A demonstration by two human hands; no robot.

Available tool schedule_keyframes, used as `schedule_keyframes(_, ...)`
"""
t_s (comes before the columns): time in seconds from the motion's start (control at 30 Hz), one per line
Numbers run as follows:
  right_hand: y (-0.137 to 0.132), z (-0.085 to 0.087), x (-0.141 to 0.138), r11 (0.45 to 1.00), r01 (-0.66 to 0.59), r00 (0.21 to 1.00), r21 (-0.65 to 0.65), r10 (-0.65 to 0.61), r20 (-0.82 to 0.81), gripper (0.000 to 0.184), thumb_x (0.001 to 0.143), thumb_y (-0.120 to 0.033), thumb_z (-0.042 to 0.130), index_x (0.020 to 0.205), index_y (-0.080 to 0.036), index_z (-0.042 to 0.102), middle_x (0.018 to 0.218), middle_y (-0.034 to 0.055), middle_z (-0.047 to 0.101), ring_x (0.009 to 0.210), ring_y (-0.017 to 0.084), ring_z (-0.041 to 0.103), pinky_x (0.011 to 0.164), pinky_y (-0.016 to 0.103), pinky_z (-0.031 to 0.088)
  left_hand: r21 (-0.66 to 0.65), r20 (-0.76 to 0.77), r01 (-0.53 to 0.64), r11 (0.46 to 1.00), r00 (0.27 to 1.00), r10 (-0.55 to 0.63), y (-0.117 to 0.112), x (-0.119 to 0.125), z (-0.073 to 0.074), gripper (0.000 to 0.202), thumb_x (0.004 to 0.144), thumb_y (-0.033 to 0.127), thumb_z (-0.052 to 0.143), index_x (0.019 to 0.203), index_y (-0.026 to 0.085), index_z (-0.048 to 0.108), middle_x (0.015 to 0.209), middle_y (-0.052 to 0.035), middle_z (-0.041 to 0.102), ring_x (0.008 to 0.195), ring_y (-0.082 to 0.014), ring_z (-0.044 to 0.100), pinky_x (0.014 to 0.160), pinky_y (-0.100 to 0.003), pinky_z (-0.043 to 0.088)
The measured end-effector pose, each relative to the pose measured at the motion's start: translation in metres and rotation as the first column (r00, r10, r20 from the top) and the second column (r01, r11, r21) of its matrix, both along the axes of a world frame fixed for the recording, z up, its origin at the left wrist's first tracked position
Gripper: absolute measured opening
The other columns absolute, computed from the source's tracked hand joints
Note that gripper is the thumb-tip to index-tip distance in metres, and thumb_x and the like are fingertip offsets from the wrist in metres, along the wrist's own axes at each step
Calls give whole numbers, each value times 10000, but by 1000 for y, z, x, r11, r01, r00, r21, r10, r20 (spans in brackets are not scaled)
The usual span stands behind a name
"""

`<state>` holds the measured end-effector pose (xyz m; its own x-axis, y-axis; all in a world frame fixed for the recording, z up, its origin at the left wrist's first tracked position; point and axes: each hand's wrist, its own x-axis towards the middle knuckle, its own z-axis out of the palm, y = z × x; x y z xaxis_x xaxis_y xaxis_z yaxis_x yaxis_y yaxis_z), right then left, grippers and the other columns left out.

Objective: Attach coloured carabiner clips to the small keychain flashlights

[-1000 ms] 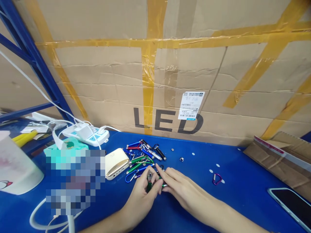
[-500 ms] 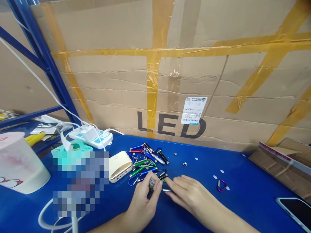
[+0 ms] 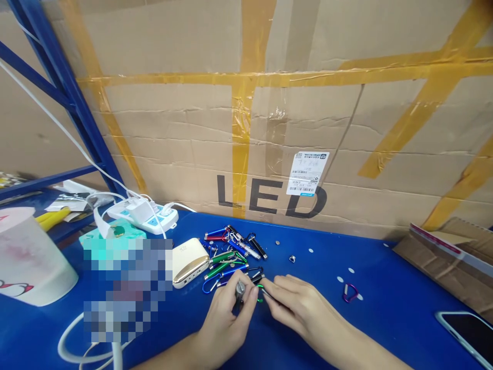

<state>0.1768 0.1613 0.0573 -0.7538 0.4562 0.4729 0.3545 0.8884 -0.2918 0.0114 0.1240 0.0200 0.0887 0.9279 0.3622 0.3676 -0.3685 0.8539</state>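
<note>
Two hands meet low at the counter's (image 3: 346, 334) middle. My left hand (image 3: 227, 321) has its fingers clenched around a small keychain flashlight (image 3: 240, 294), long axis nearly upright, silver head pointing up and slightly away from me. My right hand (image 3: 298, 306) pinches a thin dark piece with a green tip (image 3: 262, 294), lying roughly level and pointing left toward the flashlight. Just beyond lies a pile of coloured keychain flashlights (image 3: 231, 254), beside a gold power bank (image 3: 188, 262). A purple carabiner (image 3: 349, 293) lies well apart, to the right.
</note>
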Motion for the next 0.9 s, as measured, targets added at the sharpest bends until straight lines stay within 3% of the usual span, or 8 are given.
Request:
schedule_keyframes(0.17,7,-2,5,999,38,997,39,-35,-74,278,940,-213,308,960,-104,563,675,21,495,596,96,458,592,234,395,-51,29,62,997,998,-60,0,0,9,217,845,262,405,680,173,297,600,34,343,535,-66,319,530,-190,298)
schedule_keyframes(0.33,9,0,6,993,96,974,73,-78,-214,244,924,-178,361,1059,-104,550,685,23,490,608,93,450,598,231,402,-252,-8,176,951,983,-184,-1,5,8,292,816,269,414,602,177,239,520,58,213,451,-52,177,420,-197,167)
schedule_keyframes(0.67,-4,-13,-4,998,34,993,59,-27,-114,277,948,-214,309,1026,-124,559,720,23,529,648,95,497,614,242,421,-225,-68,176,958,978,-196,0,6,-1,209,760,148,368,588,165,251,528,50,259,490,-55,206,454,-194,193)
schedule_keyframes(0.8,-4,-13,-4,997,41,994,64,-35,-99,308,953,-223,289,932,-124,581,710,28,532,649,98,504,607,240,427,-233,-33,174,957,982,-187,0,6,-3,200,762,150,367,591,160,264,543,48,267,512,-59,201,469,-195,198)
schedule_keyframes(0.9,-4,-15,-4,997,50,993,66,-43,-113,312,955,-228,285,968,-125,580,735,32,550,664,98,517,614,236,438,-254,30,196,947,980,-195,-1,8,-1,234,757,150,377,578,166,226,548,49,234,524,-63,178,476,-201,190)
